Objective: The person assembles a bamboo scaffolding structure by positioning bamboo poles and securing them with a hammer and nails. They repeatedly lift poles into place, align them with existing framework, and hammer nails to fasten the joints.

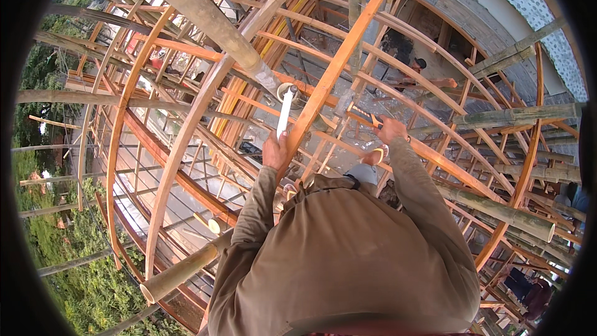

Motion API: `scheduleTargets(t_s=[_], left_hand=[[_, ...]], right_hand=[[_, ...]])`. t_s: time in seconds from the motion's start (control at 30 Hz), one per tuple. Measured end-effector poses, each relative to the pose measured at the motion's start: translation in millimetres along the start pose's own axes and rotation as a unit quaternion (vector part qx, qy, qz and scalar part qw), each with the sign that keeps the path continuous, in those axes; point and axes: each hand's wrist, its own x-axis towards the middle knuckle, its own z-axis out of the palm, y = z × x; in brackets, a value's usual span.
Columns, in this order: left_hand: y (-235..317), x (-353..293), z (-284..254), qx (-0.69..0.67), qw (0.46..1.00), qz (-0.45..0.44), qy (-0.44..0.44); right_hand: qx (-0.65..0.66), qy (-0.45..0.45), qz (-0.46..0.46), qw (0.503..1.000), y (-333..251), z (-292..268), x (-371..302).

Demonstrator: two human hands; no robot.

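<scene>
My left hand is closed round the lower end of a slim white tube-like piece, whose kind I cannot make out. Its far end reaches the open end of a thick bamboo pole. Close beside this hand, an orange-brown wooden beam runs up and away to the right. A hammer with an orange and black handle is gripped in my right hand. The grey hammer head points left toward the beam, apart from the white piece.
Curved wooden ribs and bamboo poles cross all around me. Stacked planks lie below on the left. Another person is lower down at the upper right. Green foliage fills the left side.
</scene>
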Motion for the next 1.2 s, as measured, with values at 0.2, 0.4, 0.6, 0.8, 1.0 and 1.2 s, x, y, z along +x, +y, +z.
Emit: scheduleTargets(t_s=[0.2, 0.4, 0.6, 0.8, 1.0, 1.2], left_hand=[[26, 10, -20, -0.105, 0.993, -0.053, -0.015], [57, -16, -27, -0.196, 0.972, 0.059, 0.116], [85, -15, -50, -0.422, 0.898, -0.027, 0.124], [109, 12, -67, -0.440, 0.849, 0.024, 0.290], [113, 55, -87, -0.443, 0.840, 0.052, 0.310], [109, 102, -76, -0.335, 0.895, 0.020, 0.294]], right_hand=[[-0.003, -0.008, -0.011, 1.000, 4, 3, 3], [0.010, 0.026, -0.015, 1.000, 4, 7, 2], [0.005, 0.010, -0.007, 1.000, 5, 9, 5], [0.003, 0.014, 0.005, 1.000, 1, 8, 7], [-0.018, 0.004, 0.009, 1.000, -4, 5, 7], [-0.031, -0.007, 0.012, 0.999, -6, 4, 9]])
